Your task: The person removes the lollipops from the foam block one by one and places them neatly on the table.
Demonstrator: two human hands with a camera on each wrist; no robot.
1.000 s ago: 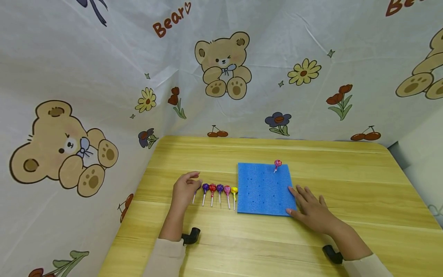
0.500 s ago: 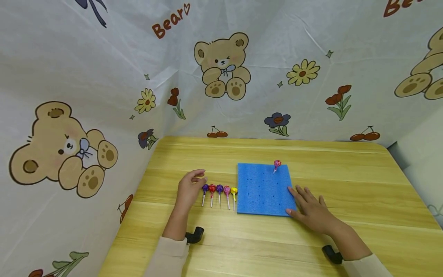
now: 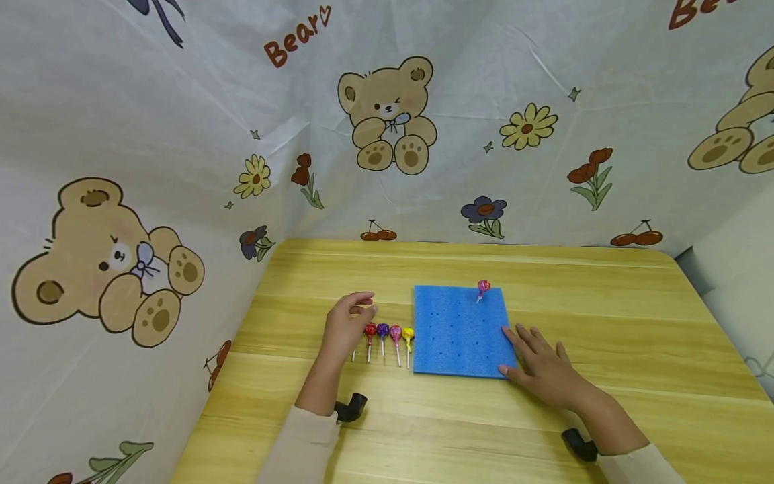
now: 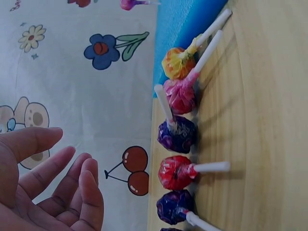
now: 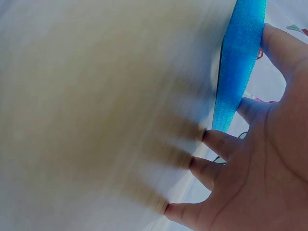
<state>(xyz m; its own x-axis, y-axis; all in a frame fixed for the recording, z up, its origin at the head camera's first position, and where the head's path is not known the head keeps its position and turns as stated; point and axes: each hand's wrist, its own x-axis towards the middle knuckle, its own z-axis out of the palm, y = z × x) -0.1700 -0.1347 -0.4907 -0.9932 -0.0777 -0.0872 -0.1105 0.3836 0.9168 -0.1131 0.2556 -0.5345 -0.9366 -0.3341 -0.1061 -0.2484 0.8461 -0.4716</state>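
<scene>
My left hand (image 3: pixel 346 331) hovers over the left part of a row of wrapped lollipops, fingers loosely bent and nothing in them. From right to left in the row lie a yellow lollipop (image 3: pixel 408 334), a pink lollipop (image 3: pixel 396 333), a purple lollipop (image 3: pixel 383 330) and a red lollipop (image 3: pixel 370 330). Another purple lollipop (image 4: pixel 175 207) shows in the left wrist view; the hand mostly hides that end from the head camera. My right hand (image 3: pixel 544 366) rests at the right edge of a blue foam board (image 3: pixel 462 359), thumb and fingertip touching it. One pink-red lollipop (image 3: pixel 484 286) stands in the board's far right corner.
Small holes dot the blue board, which lies flat on a wooden table (image 3: pixel 423 430). Behind and to the left hangs a white cloth (image 3: pixel 459 54) printed with bears and flowers. Each wrist carries a black mount (image 3: pixel 352 407).
My left hand has moved right along the lollipop row, empty, passing over the leftmost ones and now covering them. The right hand and the foam board stay where they were.
</scene>
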